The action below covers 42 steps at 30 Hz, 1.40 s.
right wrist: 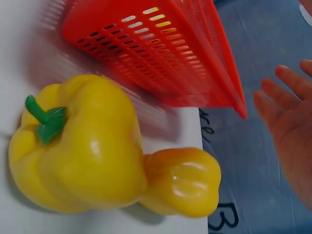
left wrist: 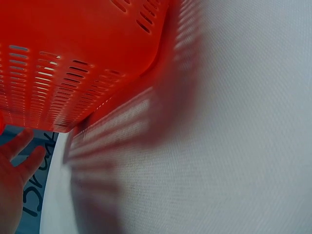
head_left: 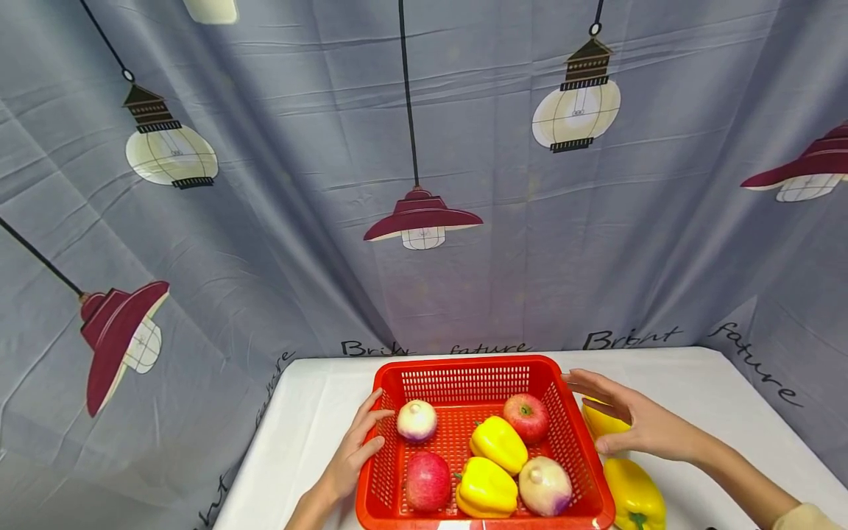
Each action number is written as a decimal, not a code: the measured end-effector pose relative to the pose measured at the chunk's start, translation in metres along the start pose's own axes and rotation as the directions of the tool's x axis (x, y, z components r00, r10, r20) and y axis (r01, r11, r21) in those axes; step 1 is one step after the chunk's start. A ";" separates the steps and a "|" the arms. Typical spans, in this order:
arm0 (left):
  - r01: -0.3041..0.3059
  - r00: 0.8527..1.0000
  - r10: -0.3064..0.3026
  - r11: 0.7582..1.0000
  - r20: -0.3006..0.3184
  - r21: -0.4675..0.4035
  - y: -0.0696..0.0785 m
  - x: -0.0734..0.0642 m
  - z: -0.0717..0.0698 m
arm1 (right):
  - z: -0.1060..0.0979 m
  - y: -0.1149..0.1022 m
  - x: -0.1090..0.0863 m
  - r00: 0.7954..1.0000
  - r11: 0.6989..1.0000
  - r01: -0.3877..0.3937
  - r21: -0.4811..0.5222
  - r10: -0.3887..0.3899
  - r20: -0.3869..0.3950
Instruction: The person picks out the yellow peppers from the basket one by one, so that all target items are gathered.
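Note:
A red plastic basket (head_left: 457, 434) with slotted walls stands on the white table. Inside are two yellow bell peppers (head_left: 499, 444), two white-and-purple turnips (head_left: 417, 421), a red apple (head_left: 526, 417) and a pinkish-red round fruit (head_left: 427, 480). At the basket's left side is my left hand (head_left: 351, 453), its spread fingers overlapping the rim in the head view. My right hand (head_left: 639, 421) is at the right side, thumb and fingers apart, fingertips near the rim. Beneath it, outside the basket, lie a larger yellow bell pepper (right wrist: 83, 146) and a smaller yellow pepper (right wrist: 183, 180), side by side.
The white table (head_left: 305, 412) runs under the basket and extends to both sides. A grey-blue curtain (head_left: 464, 294) printed with lamps and lettering hangs behind the table and around its sides.

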State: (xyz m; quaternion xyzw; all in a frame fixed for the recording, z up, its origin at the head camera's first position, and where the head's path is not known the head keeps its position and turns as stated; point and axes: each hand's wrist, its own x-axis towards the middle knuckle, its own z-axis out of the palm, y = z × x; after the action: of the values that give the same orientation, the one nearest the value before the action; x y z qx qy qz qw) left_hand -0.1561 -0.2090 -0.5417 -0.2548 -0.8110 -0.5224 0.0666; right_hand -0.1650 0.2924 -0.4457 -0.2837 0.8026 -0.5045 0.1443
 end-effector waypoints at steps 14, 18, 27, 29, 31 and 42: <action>-0.003 1.000 0.003 1.000 0.005 0.017 0.000 -0.001 -0.001 | 0.018 -0.006 0.044 0.979 0.994 0.108 0.022 -0.110 0.173; 0.006 1.000 -0.006 1.000 -0.003 0.013 0.001 -0.002 -0.001 | 0.021 -0.007 0.056 0.971 0.992 0.103 0.071 -0.116 0.209; -0.001 1.000 0.001 1.000 0.000 -0.012 0.002 0.000 0.000 | 0.031 -0.015 0.079 0.962 1.000 0.029 0.008 -0.030 0.271; -0.007 1.000 0.007 1.000 0.002 -0.011 0.003 -0.001 -0.001 | 0.035 -0.016 0.084 0.957 1.000 0.022 0.008 -0.023 0.290; -0.015 1.000 0.015 1.000 0.005 -0.009 0.003 0.000 -0.001 | 0.038 -0.017 0.089 0.952 1.000 0.011 0.007 -0.013 0.306; 0.011 1.000 -0.011 1.000 0.009 -0.022 0.002 0.000 0.000 | 0.050 -0.013 0.112 0.935 0.993 -0.003 -0.121 0.046 0.352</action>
State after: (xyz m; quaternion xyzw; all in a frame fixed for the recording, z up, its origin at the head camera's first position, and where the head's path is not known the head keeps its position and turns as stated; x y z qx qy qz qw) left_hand -0.1549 -0.2081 -0.5403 -0.2534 -0.8068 -0.5307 0.0575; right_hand -0.2239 0.1846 -0.4509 -0.3678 0.7954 -0.3951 0.2756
